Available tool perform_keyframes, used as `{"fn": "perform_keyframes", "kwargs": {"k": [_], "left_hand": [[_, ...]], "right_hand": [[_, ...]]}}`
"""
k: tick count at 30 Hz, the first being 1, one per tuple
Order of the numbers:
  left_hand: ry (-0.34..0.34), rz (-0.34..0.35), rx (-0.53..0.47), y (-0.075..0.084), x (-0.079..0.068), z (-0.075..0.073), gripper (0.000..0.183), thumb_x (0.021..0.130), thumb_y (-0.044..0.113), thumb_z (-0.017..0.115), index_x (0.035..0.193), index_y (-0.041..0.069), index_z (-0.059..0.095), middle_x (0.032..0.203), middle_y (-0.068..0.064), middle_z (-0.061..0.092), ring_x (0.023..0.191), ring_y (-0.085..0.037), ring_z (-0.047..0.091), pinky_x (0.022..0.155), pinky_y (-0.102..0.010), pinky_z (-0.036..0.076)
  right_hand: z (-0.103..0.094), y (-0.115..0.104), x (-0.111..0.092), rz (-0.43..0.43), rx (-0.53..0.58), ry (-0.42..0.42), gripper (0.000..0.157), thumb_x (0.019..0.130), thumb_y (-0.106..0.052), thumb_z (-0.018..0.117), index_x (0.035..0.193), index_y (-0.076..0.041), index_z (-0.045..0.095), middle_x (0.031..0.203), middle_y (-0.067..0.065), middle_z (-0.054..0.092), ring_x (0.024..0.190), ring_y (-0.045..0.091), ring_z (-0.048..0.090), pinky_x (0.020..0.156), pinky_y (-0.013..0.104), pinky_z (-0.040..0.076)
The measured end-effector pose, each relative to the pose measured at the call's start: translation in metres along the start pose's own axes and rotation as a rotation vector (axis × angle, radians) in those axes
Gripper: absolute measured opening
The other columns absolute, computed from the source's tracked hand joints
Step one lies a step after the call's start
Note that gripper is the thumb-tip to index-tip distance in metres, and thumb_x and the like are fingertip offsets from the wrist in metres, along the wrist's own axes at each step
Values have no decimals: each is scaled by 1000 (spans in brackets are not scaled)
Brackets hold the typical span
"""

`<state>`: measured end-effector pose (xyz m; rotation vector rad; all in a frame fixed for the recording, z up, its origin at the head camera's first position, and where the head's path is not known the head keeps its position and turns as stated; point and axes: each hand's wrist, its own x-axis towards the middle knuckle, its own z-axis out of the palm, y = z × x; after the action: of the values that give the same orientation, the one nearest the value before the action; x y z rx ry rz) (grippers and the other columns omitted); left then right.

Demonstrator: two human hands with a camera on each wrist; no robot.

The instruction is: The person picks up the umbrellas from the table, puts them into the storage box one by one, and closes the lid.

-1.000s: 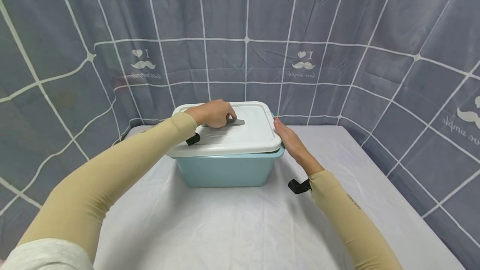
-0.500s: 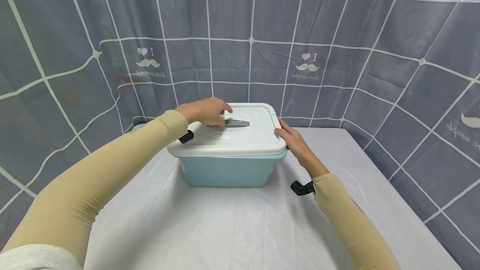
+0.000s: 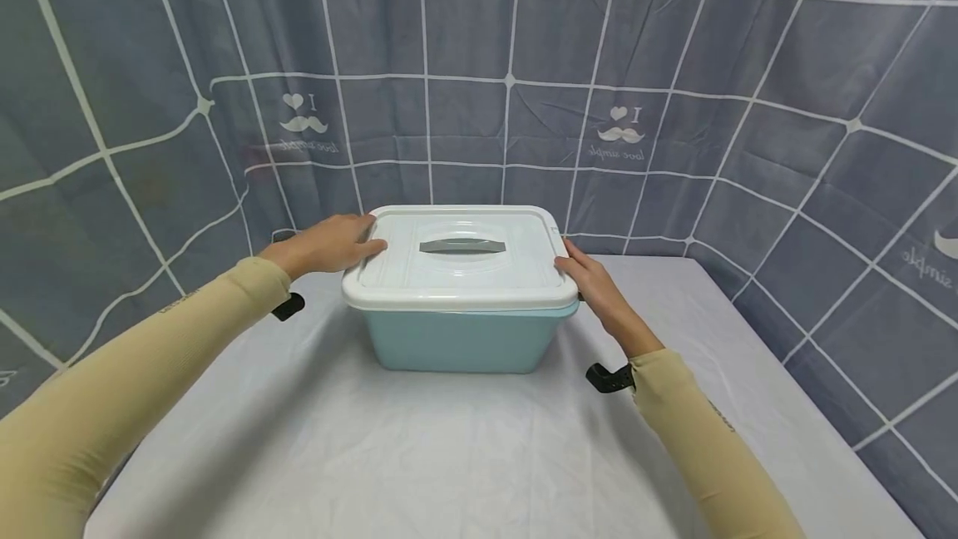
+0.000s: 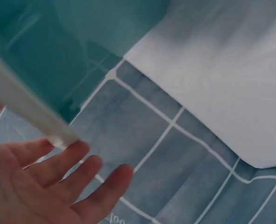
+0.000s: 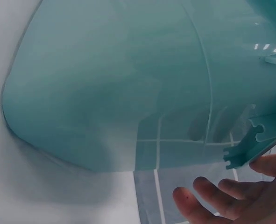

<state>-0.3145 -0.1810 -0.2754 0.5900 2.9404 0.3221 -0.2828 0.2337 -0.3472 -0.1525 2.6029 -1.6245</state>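
Note:
A pale blue plastic storage box point(image 3: 464, 343) stands on the table under a white lid point(image 3: 464, 285) with a flat grey handle point(image 3: 462, 246). At the lid's left side, my left hand point(image 3: 329, 245) lays its thumb on the top near the edge. In the left wrist view its other fingers point(image 4: 112, 184) reach out, fairly straight, by the lid's edge. My right hand point(image 3: 599, 289) has its thumb on the lid's right edge. The right wrist view shows its fingers point(image 5: 210, 189) spread loosely below the rim, near a notched bracket point(image 5: 252, 144).
White cloth covers the table point(image 3: 464, 456). A grey curtain point(image 3: 464, 123) with white grid lines hangs close behind the box and along both sides. A black wrist mount point(image 3: 609, 378) sticks out below the right wrist.
My left hand has let go of the lid's grey handle and moved left to the lid's edge. My right thumb has come onto the lid's top. The lid sits lower on its right side.

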Motion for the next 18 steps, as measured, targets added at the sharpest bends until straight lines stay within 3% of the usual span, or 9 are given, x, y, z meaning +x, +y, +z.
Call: {"fn": "perform_keyframes", "kwargs": {"k": [5,10,18], "left_hand": [[53,13,-16,0,2,9,75,106,48,41,158,-4,24,154,-35,35,142,-52,33,115,-64,28],[50,-7,-30,1,1,14,77,106,51,39,159,-1,22,157,-34,30,145,-53,28,115,-66,26],[64,-48,-41,2,2,18,78,105,55,36,162,5,18,161,-28,26,148,-51,21,113,-71,24]], "right_hand": [[-3,2,-4,-18,-7,5,67,103,-47,44,162,-29,19,166,5,27,128,30,54,96,42,48],[-2,6,-10,-24,-50,-4,67,104,-46,42,163,-24,18,165,7,30,126,31,56,93,39,49],[0,9,-11,-22,-69,-2,70,105,-45,38,163,-17,12,167,11,23,132,33,51,101,46,46]]}}
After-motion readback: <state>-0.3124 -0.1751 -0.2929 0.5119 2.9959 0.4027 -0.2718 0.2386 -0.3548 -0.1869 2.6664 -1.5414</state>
